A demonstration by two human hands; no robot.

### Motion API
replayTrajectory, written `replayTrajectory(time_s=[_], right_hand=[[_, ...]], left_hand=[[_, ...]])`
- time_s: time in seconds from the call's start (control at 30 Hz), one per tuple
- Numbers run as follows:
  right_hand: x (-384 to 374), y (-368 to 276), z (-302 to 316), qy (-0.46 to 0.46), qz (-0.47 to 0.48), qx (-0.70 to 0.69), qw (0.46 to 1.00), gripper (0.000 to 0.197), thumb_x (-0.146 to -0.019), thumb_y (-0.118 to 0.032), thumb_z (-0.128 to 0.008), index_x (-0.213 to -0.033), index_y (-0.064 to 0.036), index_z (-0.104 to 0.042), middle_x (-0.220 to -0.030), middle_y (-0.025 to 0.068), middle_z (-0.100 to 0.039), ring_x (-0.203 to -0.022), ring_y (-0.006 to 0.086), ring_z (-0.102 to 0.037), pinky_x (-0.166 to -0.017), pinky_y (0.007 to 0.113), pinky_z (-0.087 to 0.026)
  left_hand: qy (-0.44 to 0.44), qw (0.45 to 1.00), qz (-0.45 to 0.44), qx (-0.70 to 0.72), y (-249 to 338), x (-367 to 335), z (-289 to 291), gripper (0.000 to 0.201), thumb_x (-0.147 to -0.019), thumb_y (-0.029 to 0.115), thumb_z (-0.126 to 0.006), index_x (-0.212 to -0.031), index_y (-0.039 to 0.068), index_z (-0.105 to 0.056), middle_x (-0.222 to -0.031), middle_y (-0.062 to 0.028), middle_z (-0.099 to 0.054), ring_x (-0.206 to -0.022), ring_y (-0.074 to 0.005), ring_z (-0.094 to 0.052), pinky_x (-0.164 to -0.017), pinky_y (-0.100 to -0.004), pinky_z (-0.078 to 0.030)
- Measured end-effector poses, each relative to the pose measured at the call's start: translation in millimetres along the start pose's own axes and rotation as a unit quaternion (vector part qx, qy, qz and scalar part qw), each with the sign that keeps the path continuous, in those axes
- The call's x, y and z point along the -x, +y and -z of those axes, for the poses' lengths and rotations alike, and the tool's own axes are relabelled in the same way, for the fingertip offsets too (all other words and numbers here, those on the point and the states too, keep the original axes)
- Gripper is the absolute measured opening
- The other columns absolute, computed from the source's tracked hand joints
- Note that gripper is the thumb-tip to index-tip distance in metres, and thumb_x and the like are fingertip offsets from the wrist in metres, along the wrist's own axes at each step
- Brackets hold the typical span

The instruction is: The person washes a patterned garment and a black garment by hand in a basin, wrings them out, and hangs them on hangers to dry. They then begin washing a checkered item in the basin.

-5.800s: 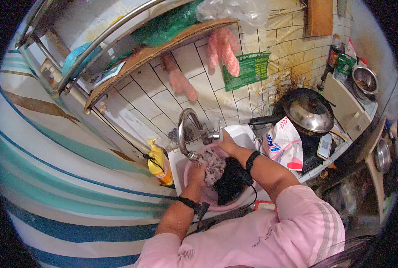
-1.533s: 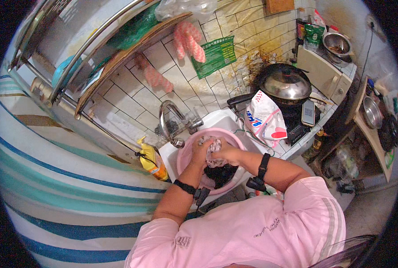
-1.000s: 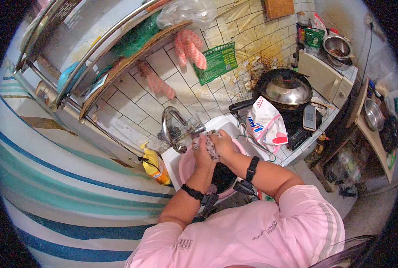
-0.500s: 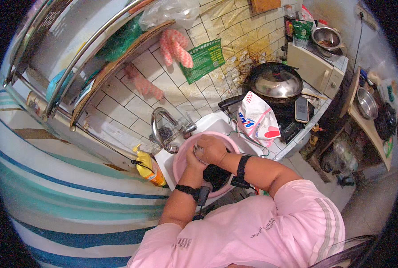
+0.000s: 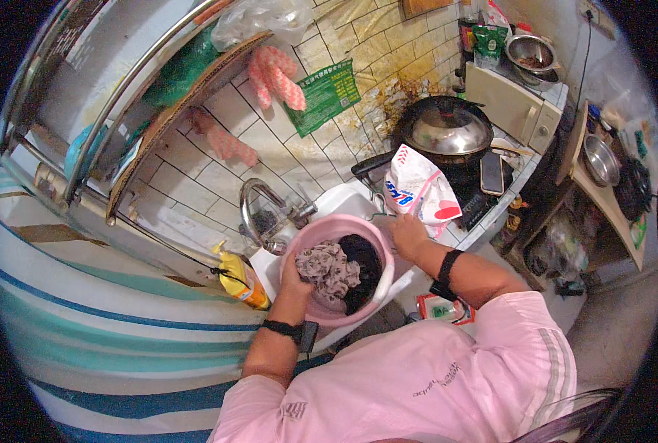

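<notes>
A pink basin stands in the white sink, holding a wet grey patterned cloth and a black cloth. My left hand is inside the left rim, closed on the edge of the grey cloth; some of its fingers are hidden. Beyond the right rim, my right hand has its fingers curled beside the lower corner of a white washing powder bag. Whatever those fingers hold, if anything, I cannot make out. Both wrists wear black straps.
A curved steel faucet rises behind the basin. To its left stands a yellow pump bottle. On the right are a lidded wok, a phone and a steel bowl. Pink gloves hang on the tiled wall.
My hands, together over the basin before, have parted. The right moved out to the washing powder bag; the left stays at the left rim, and the grey cloth now lies visible in the basin.
</notes>
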State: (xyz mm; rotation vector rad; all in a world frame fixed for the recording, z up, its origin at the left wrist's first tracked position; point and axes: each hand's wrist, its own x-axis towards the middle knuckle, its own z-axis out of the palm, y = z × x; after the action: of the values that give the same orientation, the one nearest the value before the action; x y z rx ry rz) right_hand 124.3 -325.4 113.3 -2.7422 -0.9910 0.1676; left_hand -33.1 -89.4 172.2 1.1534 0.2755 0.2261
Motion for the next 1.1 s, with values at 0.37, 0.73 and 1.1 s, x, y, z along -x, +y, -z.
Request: replayTrajectory(time_s=[0.37, 0.73, 1.1], right_hand=[[-1.1, 5.8, -9.4, -0.156, 0.016, 0.215, 0.964, 0.017, -0.087, -0.018, -0.058, -0.098, -0.0134, -0.069, -0.102, 0.0115, -0.070, -0.097, 0.0225, -0.068, -0.075, 0.035, -0.052], [7.0, 43.2, 10.6, -0.140, -0.015, -0.102, 0.985, 0.028, -0.080, -0.018, -0.059, -0.103, -0.0022, -0.067, -0.098, 0.0229, -0.067, -0.093, 0.0389, -0.065, -0.080, 0.045, -0.052], [102.4, 17.3, 74.2, -0.035, -0.059, -0.267, 0.961, 0.030, -0.073, -0.010, -0.063, -0.101, -0.0029, -0.068, -0.097, 0.0214, -0.067, -0.093, 0.0341, -0.065, -0.083, 0.041, -0.051]], left_hand=[[0.046, 0.980, 0.144, 0.129, -10.2, -25.0, 36.9, 0.040, -0.097, 0.035, -0.046, -0.123, 0.007, -0.058, -0.118, -0.0128, -0.064, -0.109, -0.0299, -0.061, -0.096, -0.0463, -0.049], [-0.010, 0.945, 0.232, 0.229, -2.5, -17.7, 43.8, 0.044, -0.098, 0.036, -0.045, -0.124, 0.004, -0.056, -0.117, -0.0153, -0.064, -0.106, -0.0312, -0.062, -0.094, -0.0456, -0.050], [0.003, 0.950, 0.248, 0.187, 8.0, -10.4, 61.3, 0.040, -0.094, 0.032, -0.053, -0.118, 0.001, -0.059, -0.110, -0.0157, -0.066, -0.099, -0.0300, -0.064, -0.090, -0.0440, -0.052]])
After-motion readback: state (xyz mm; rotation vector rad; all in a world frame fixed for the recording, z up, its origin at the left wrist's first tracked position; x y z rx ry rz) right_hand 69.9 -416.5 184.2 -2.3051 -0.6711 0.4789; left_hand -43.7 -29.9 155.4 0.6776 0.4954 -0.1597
